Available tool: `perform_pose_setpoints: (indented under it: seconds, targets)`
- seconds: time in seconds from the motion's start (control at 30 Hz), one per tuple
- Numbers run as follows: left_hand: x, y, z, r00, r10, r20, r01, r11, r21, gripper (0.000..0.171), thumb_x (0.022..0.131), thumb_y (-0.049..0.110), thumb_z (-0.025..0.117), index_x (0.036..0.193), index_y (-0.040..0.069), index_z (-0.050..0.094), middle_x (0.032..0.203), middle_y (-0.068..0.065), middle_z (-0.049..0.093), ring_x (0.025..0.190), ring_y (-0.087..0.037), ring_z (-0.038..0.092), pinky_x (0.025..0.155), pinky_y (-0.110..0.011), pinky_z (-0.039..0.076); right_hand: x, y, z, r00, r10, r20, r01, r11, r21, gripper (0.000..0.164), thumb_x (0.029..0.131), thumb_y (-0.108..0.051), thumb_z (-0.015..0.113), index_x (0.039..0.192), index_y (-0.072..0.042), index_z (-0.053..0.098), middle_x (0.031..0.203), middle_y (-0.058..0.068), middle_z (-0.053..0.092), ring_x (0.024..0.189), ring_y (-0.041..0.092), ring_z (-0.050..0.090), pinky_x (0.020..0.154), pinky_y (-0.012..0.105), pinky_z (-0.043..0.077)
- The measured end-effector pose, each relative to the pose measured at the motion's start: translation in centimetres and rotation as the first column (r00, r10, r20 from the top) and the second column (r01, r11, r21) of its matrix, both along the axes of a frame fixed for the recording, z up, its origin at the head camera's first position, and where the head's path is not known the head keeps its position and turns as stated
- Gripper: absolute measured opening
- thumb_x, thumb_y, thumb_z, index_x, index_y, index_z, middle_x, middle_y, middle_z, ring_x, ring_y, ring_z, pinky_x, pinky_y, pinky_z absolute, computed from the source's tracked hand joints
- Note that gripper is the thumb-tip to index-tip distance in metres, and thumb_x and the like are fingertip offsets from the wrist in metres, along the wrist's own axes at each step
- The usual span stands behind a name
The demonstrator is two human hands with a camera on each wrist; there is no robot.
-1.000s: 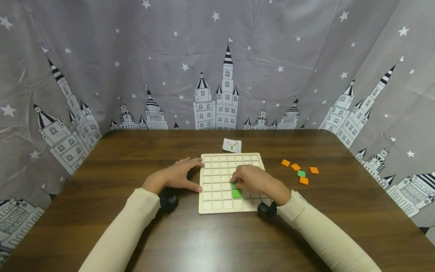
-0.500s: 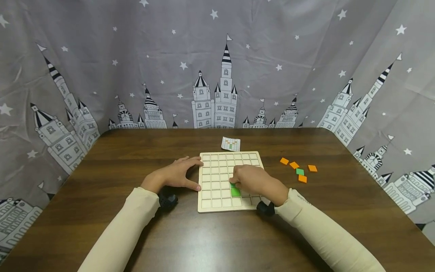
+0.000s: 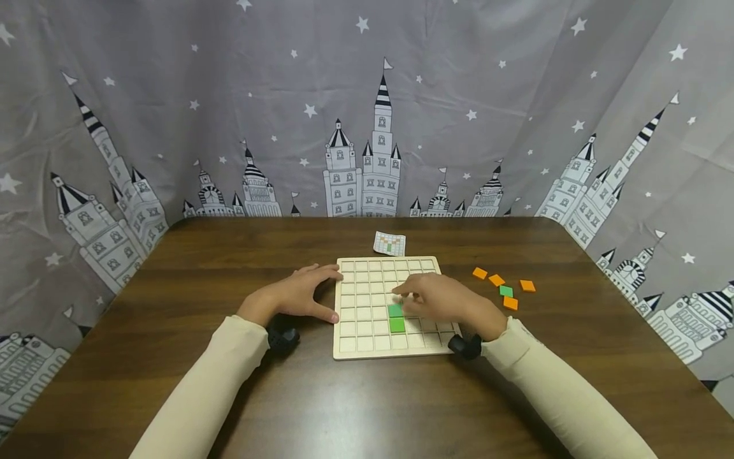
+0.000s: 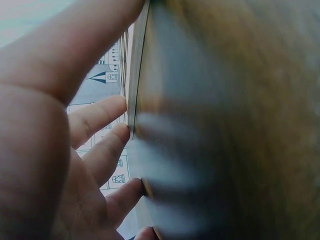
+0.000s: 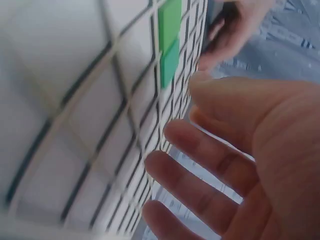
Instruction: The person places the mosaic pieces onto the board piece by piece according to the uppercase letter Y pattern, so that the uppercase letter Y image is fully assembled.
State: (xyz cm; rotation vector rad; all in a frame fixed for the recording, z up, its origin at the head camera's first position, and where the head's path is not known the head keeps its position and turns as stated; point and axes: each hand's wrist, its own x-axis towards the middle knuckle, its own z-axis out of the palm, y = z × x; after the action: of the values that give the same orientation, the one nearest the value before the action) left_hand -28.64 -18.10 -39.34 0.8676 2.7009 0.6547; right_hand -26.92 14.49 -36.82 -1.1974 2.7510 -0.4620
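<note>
A pale wooden grid board (image 3: 357,344) lies flat at the middle of the table. Two green tiles sit in adjoining cells of one column: a darker green tile (image 3: 395,310) and, nearer me, a brighter green tile (image 3: 397,325). My left hand (image 3: 298,293) touches the board's left edge with thumb and fingertips spread. Over the right part of the board is my right hand (image 3: 441,298), just right of the tiles, with nothing between its fingers. In the right wrist view its fingers (image 5: 187,172) are spread and loosely bent, apart from both tiles (image 5: 170,22).
Several orange tiles (image 3: 527,285) and one green tile (image 3: 506,291) lie loose on the table (image 3: 275,408) to the right of the board. A small printed card (image 3: 389,243) with a coloured grid pattern lies behind the board. A grey curtain (image 3: 241,115) hangs beyond.
My right hand has lifted off the upper green tile and moved right, uncovering it in its cell. My left hand stays at the board's edge.
</note>
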Motion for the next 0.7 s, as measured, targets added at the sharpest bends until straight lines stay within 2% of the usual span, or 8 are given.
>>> perform_pose_setpoints:
  seconds: [0.1,0.2,0.3,0.47,0.57,0.7]
  targets:
    - [0.0,0.0,0.1,1.000,0.002,-0.003,-0.002,1.000,0.000,0.088,0.079,0.049,0.085,0.147,0.007,0.048,0.160,-0.019,0.032,0.145,-0.055,0.017,0.114,-0.070,0.013,0.0,2.0,0.2,0.995,-0.098,-0.026,0.098,0.995,-0.015,0.032,0.098,-0.020,0.068,0.125,-0.005,0.071,0.122,0.008,0.068,0.100,0.022,0.065,0.086,0.042,0.054]
    - [0.0,0.0,0.2,1.000,-0.002,0.001,0.002,1.000,0.003,0.088,0.079,0.048,0.085,0.147,0.006,0.048,0.160,-0.019,0.032,0.145,-0.055,0.017,0.114,-0.069,0.012,0.1,4.5,0.4,0.973,-0.221,-0.061,0.221,0.975,-0.004,0.026,0.097,-0.022,0.069,0.117,-0.007,0.074,0.112,0.007,0.068,0.092,0.022,0.065,0.079,0.043,0.055]
    - [-0.1,0.0,0.3,1.000,-0.001,0.005,0.001,1.000,-0.002,0.088,0.079,0.048,0.085,0.147,0.007,0.048,0.160,-0.019,0.032,0.146,-0.054,0.016,0.114,-0.069,0.013,0.1,7.1,0.5,0.938,-0.331,-0.104,0.336,0.941,0.036,0.022,0.095,-0.024,0.070,0.109,-0.007,0.074,0.100,0.006,0.064,0.082,0.021,0.062,0.072,0.044,0.053]
    - [-0.1,-0.1,0.2,1.000,0.006,0.012,-0.006,1.000,-0.007,0.089,0.079,0.049,0.085,0.148,0.007,0.047,0.161,-0.019,0.031,0.146,-0.054,0.015,0.114,-0.068,0.013,0.6,10.2,0.9,0.855,-0.496,-0.151,0.514,0.850,0.117,0.031,0.093,-0.030,0.070,0.108,-0.003,0.071,0.099,0.011,0.063,0.085,0.030,0.064,0.070,0.052,0.053]
    - [-0.1,-0.1,0.2,1.000,0.006,0.011,-0.006,1.000,-0.003,0.089,0.079,0.049,0.085,0.148,0.007,0.047,0.161,-0.019,0.031,0.146,-0.054,0.015,0.114,-0.069,0.012,0.9,11.6,0.6,0.812,-0.561,-0.164,0.582,0.798,0.156,0.032,0.092,-0.032,0.070,0.105,-0.002,0.070,0.100,0.014,0.062,0.083,0.032,0.063,0.064,0.054,0.053]
    - [-0.1,0.1,0.1,1.000,-0.005,0.002,0.005,1.000,0.000,0.088,0.079,0.049,0.085,0.147,0.006,0.048,0.160,-0.020,0.032,0.145,-0.055,0.016,0.114,-0.069,0.013,1.0,12.8,-0.1,0.800,-0.581,-0.148,0.599,0.780,0.180,0.020,0.091,-0.026,0.073,0.087,-0.007,0.067,0.090,0.012,0.061,0.074,0.028,0.058,0.058,0.051,0.050]
